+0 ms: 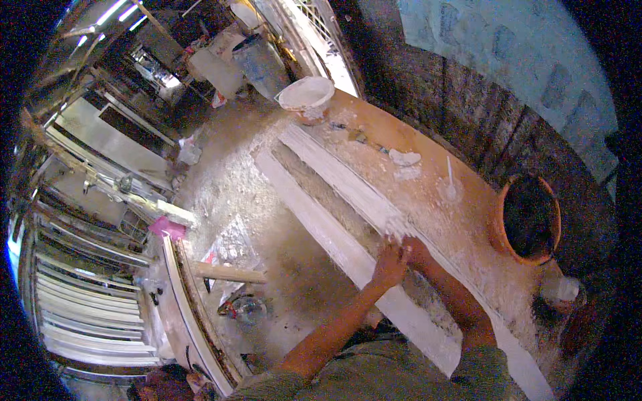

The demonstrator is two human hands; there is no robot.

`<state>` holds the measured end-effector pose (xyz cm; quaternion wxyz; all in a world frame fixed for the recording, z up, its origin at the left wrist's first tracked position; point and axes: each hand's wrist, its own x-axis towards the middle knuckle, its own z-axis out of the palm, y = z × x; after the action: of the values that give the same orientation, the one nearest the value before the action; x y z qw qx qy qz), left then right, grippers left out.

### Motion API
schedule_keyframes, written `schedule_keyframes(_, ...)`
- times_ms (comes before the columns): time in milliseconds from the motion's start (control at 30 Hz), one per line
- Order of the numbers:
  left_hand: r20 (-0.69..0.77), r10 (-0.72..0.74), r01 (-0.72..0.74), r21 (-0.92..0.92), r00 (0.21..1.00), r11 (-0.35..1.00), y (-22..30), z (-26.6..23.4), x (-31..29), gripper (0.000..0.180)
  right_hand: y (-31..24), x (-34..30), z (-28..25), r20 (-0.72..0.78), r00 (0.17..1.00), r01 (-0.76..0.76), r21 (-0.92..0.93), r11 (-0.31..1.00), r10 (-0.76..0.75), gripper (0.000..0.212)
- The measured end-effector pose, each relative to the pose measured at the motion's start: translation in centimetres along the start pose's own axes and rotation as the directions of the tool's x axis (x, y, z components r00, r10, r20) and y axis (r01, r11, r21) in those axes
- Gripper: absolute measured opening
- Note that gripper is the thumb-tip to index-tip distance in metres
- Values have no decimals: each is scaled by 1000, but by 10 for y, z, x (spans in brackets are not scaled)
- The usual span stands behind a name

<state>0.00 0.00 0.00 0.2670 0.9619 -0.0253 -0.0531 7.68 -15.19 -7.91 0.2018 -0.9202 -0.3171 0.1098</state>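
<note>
My left hand [389, 264] and my right hand [416, 252] meet over the long white-coated strip [341, 175] on the bench. Both look closed, the fingers curled close together. A ragged white clump [399, 227] shows at the fingertips; whether it is wet plaster-like paste or coated fingers, I cannot make out. Nearer to me a second long pale strip [314, 224] lies alongside the first, with a gap between them. White smears cover the orange-brown bench top [428, 150] beside my right hand.
On the bench's far end stands a bucket [307, 97] of white material. White lumps [404, 158] and a white stick-like tool [450, 170] lie further right. An orange-rimmed tub [528, 219] and a pale container [562, 292] stand at right. White slats [90, 311] are stacked at left.
</note>
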Motion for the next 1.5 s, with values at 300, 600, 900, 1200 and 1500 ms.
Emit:
schedule_keyframes(300, -24, -10, 9, -23, 1000, 1000, -201, -128, 155, 85, -101, 313, -29, 6, 994, -109, 185, 977, 110, 47)
schedule_keyframes(600, 17, -66, 68, -206, 998, 976, -397, -289, 310, 87, -157, 610, 1, -129, 992, -2, 121, 993, 17, 40)
schedule_keyframes(900, -33, 1, -17, -473, 999, 881, -517, -368, 376, 78, -215, 783, -26, -156, 986, 82, 100, 992, -66, 47)
schedule_keyframes(1200, 192, -21, 137, -619, 981, 773, -506, -363, 361, 72, -188, 512, -49, 67, 965, -258, 32, 966, 255, 35)
schedule_keyframes(1500, 408, -123, 371, -612, 905, 699, -471, -354, 320, 81, -166, 194, -6, -571, 97, -808, 433, 399, 815, 45)
